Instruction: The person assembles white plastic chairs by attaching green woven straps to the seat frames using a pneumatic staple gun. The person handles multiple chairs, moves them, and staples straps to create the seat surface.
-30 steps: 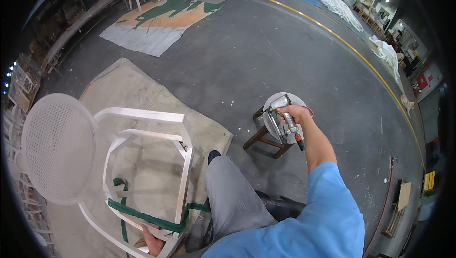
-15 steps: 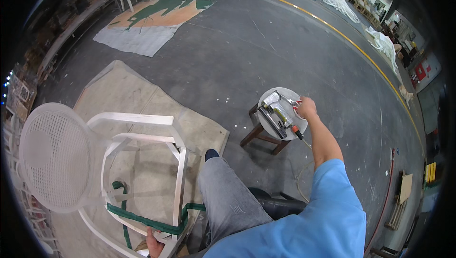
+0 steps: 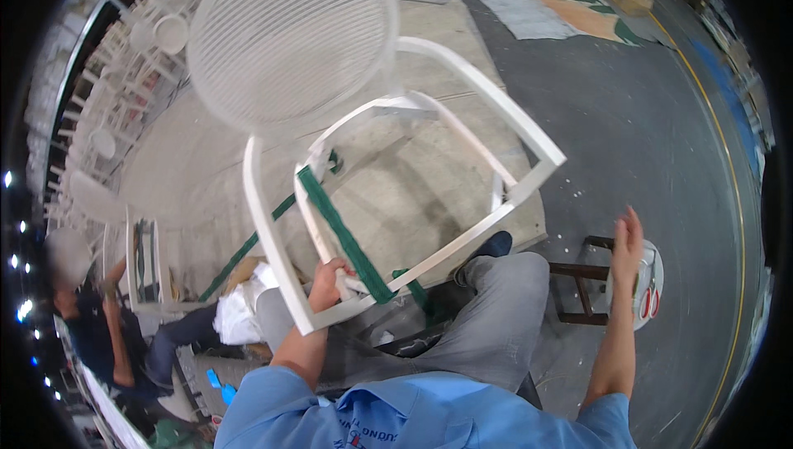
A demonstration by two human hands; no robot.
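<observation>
The left hand [image 3: 329, 282] grips the front rail of a white chair frame [image 3: 512, 131], fingers wrapped around it right beside a green webbing strap [image 3: 339, 234] that runs across the open seat. The chair is tipped toward the person, resting against their lap, its round mesh back [image 3: 293, 40] up and away. The right hand [image 3: 626, 242] is empty, fingers spread wide, hovering over a small stool [image 3: 591, 284] at the person's right, where red-handled scissors [image 3: 650, 300] lie on a white disc.

The work looks to be at an early stage: only one strap clearly spans the seat opening, with another green length trailing below the frame toward the floor; the rest of the seat is open, so most of the webbing seems left to do. Another person [image 3: 99, 325] sits working at the far left.
</observation>
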